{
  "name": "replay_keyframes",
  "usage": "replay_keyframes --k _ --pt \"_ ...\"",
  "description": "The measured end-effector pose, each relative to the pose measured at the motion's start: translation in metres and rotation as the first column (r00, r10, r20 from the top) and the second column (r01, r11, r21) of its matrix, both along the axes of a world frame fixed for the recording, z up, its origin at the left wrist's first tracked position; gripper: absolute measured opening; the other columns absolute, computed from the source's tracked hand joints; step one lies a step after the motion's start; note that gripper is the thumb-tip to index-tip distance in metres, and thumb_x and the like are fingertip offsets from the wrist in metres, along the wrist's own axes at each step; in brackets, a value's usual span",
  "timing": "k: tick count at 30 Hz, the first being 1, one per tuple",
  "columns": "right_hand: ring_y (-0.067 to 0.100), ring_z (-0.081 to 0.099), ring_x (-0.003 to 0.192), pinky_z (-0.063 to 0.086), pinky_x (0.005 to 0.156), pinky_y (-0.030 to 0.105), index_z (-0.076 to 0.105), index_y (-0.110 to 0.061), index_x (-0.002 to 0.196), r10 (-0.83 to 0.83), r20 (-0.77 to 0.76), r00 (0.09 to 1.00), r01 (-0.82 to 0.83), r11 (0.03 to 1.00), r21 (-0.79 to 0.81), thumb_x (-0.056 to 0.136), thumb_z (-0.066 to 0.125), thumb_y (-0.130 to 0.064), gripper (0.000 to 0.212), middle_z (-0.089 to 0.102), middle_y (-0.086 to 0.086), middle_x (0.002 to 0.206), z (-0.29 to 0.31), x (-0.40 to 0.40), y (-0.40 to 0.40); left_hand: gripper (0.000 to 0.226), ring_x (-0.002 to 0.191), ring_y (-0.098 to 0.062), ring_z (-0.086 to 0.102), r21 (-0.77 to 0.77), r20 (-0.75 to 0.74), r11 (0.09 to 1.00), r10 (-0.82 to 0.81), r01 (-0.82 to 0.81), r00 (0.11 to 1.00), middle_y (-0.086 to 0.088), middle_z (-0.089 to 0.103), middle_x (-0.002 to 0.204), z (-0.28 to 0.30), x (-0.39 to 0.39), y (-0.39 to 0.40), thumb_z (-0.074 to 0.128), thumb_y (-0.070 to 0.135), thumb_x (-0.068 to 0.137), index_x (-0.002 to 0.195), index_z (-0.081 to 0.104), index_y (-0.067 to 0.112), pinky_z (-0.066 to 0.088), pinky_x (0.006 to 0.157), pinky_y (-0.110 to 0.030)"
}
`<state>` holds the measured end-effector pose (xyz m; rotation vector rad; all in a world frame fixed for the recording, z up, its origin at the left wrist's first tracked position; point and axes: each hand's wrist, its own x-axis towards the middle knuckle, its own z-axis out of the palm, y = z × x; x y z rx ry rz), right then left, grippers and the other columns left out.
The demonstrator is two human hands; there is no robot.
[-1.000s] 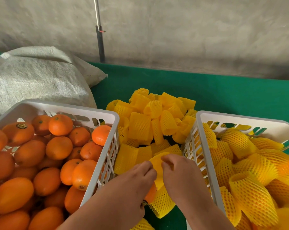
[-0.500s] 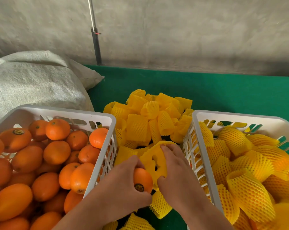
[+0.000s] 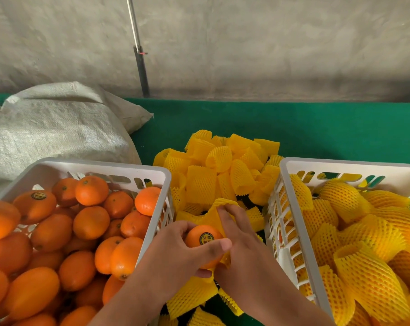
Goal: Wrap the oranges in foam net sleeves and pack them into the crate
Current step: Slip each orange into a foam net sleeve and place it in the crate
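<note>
Leftmost, the woven sack [image 3: 51, 128] slumps at the far left against the wall, out of my way, and just near of it stands the left crate [image 3: 100, 166], heaped with bare oranges [image 3: 91, 222] so that I can reach a fresh one without stretching. My left hand [image 3: 180, 252] is curled round the orange [image 3: 203, 238] I am working on, thumb across its near side and fingers behind, holding it in the gap between the two crates; I keep its stickered face up and towards me, I judge, so the fruit stays steady while the net goes over it. Just right of that, my right hand [image 3: 234, 234] pinches the foam net sleeve [image 3: 217, 214] at its far edge, the fingers bent over the mesh and pulling its mouth against the far side of the orange. The sleeve touches the fruit but does not cover it yet, so the wrapping step is only begun. Beyond my hands, on the green table [image 3: 317, 128], lies the pile of empty sleeves [image 3: 220, 168], kept between the crates so either hand can take one. At the right stands the right crate [image 3: 340, 164], already well filled with wrapped oranges [image 3: 364, 241] in their yellow nets; that is where this one belongs once covered. Stretching the mesh evenly matters, since I think a half-pulled sleeve could slip off.
</note>
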<state>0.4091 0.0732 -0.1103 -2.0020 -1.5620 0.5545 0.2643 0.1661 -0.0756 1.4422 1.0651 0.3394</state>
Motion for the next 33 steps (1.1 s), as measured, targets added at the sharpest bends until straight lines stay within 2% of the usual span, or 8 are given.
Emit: replay_keyframes --k 3,6,9,14,18,24,29,33 --pt "-0.007 0.032 0.124 0.033 0.068 -0.008 -0.004 -0.053 0.155 0.001 -0.021 1.0 -0.001 1.0 0.017 0.087 0.078 -0.039 0.107 -0.016 -0.042 0.152 0.002 0.0 0.0 0.077 0.09 -0.019 0.078 -0.011 0.031 0.997 -0.074 0.074 0.997 0.004 0.075 0.097 -0.003 -0.002 0.001 0.095 0.065 0.051 0.111 0.071 0.024 0.065 0.071 -0.034" --pt "0.002 0.043 0.132 0.037 0.073 -0.005 -0.001 -0.047 0.16 -0.026 -0.025 0.999 0.026 1.0 0.015 0.088 0.079 -0.044 0.107 -0.011 -0.036 0.156 0.001 0.002 0.0 0.064 0.099 -0.022 0.076 -0.064 0.061 0.987 -0.146 0.15 0.987 0.001 0.076 0.108 -0.005 -0.004 0.005 0.091 0.044 0.06 0.118 0.071 0.027 0.064 0.083 -0.038" --pt "0.01 0.038 0.143 0.045 0.087 0.002 -0.001 -0.045 0.162 -0.052 -0.036 0.998 0.052 0.999 0.014 0.088 0.079 -0.039 0.109 -0.014 -0.035 0.156 0.001 0.003 0.0 0.057 0.105 -0.017 0.073 0.03 -0.013 0.98 -0.197 0.197 0.98 0.008 0.075 0.11 -0.006 -0.005 0.007 0.083 0.037 0.065 0.12 0.07 0.033 0.061 0.092 -0.038" --pt "0.01 0.023 0.153 0.047 0.111 0.027 -0.005 -0.047 0.161 -0.082 -0.03 0.996 0.083 0.996 0.04 0.095 0.073 -0.039 0.103 -0.017 -0.035 0.159 0.007 0.002 0.0 0.061 0.108 -0.001 0.066 0.234 -0.072 0.963 -0.118 0.132 0.99 0.026 0.07 0.114 -0.005 -0.007 0.001 0.08 0.069 0.069 0.124 0.067 0.045 0.06 0.092 -0.031" --pt "-0.008 0.01 0.139 0.038 0.103 0.013 -0.01 -0.053 0.156 -0.08 0.022 0.997 0.078 0.994 0.075 0.095 0.071 -0.044 0.102 -0.022 -0.038 0.155 0.012 -0.002 0.001 0.046 0.101 0.019 0.052 0.488 -0.219 0.871 0.053 0.063 0.974 0.034 0.064 0.095 0.002 0.0 -0.01 0.066 0.088 0.062 0.096 0.058 0.058 0.048 0.068 -0.004" --pt "-0.037 0.001 0.125 0.026 0.077 -0.013 -0.012 -0.074 0.141 -0.005 0.02 1.0 0.003 0.991 0.133 0.093 0.074 -0.038 0.105 -0.013 -0.045 0.155 0.02 -0.01 -0.001 0.05 0.095 0.008 0.055 0.624 -0.214 0.781 0.133 0.031 0.968 0.027 0.057 0.1 -0.002 -0.001 -0.015 0.064 0.085 0.071 0.104 0.051 0.049 0.054 0.077 -0.019" --pt "-0.028 0.01 0.138 0.022 0.087 -0.013 0.015 -0.06 0.155 0.007 0.01 1.0 -0.009 0.963 0.27 0.088 0.076 -0.018 0.1 0.011 -0.04 0.16 0.024 -0.01 -0.003 0.056 0.107 0.012 0.047 0.687 -0.14 0.724 0.205 -0.054 0.969 0.029 0.051 0.104 -0.002 -0.003 -0.013 0.07 0.08 0.071 0.115 0.047 0.053 0.047 0.071 -0.008" --pt "-0.021 0.032 0.136 0.028 0.091 -0.009 0.038 -0.043 0.158 0.032 -0.016 0.999 -0.024 0.935 0.355 0.08 0.069 -0.016 0.088 0.03 -0.033 0.158 0.03 -0.016 -0.005 0.07 0.097 0.002 0.049 0.745 -0.112 0.661 0.26 -0.092 0.959 0.024 0.051 0.11 -0.004 -0.006 -0.011 0.071 0.073 0.073 0.13 0.058 0.034 0.044 0.072 -0.009"
